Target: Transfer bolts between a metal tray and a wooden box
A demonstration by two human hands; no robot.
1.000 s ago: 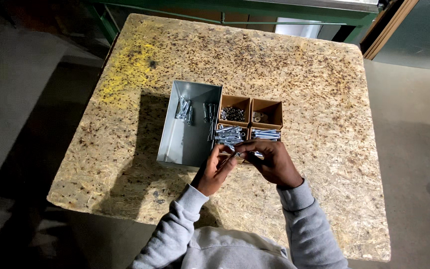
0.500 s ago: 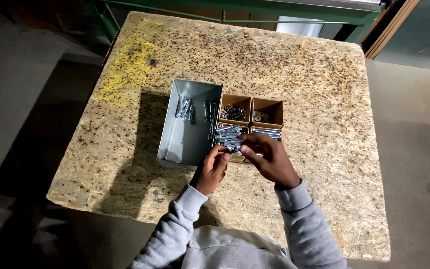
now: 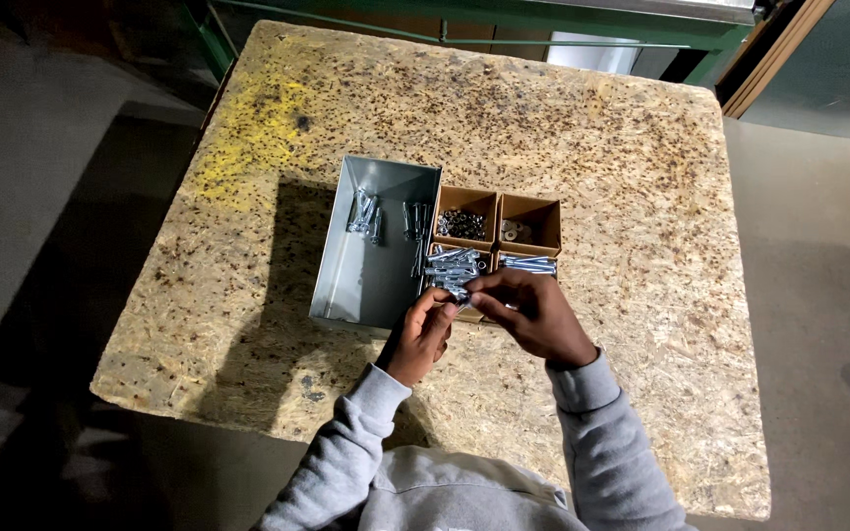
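My left hand [image 3: 423, 334] and my right hand [image 3: 535, 315] meet fingertip to fingertip over the near edge of a brown cardboard divider box [image 3: 496, 210]. Between the fingers sits a small silvery bolt [image 3: 456, 292], pinched from both sides. Just beyond it, the near-left compartment holds a heap of bolts [image 3: 453, 264]. The far-left compartment holds small nuts [image 3: 461, 224], the far-right one washers [image 3: 516, 232], and the near-right one more bolts [image 3: 529, 264]. Left of the box stands a grey metal tray [image 3: 358, 287] with a few loose bolts [image 3: 366, 211] at its far end.
Everything rests on a chipboard tabletop [image 3: 641, 177] with a yellow stain [image 3: 258, 138] at the far left. A green metal frame [image 3: 504, 18] runs behind the table. Dark floor [image 3: 41, 226] lies to the left, grey floor to the right.
Both hands have shifted slightly forward, from just in front of the divider box to over its near-left compartment. The fingertips stay together on the small bolt.
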